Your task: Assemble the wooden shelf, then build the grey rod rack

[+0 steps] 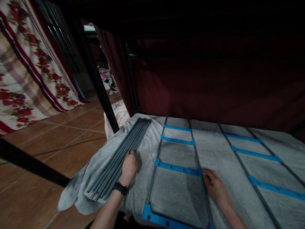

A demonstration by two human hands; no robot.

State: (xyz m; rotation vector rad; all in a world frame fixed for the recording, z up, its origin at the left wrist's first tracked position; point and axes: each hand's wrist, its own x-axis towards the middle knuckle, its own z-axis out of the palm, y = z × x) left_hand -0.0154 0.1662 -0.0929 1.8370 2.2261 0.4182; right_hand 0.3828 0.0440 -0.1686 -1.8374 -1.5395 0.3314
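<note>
My left hand [130, 166], with a black band on its wrist, lies at the right side of a row of grey rods [119, 152]. Its fingers are curled over the nearest rod. My right hand [215, 187] has bent fingers at the right side rod of a ladder-like frame [154, 178], where a blue crosspiece [177, 167] joins it. The fingertips seem closed on that joint; the thumb side partly hides the contact. Several blue crosspieces with holes span the frame's two grey rods, the closest one [166, 220] at the bottom edge.
A second ladder-like frame [243, 167] lies to the right on the grey sheet [221, 159]. Black posts [95, 76] and a dark overhead frame surround the bed. A maroon curtain [190, 82] hangs behind. Left are a tiled floor [71, 127], a cable and a floral cloth [43, 63].
</note>
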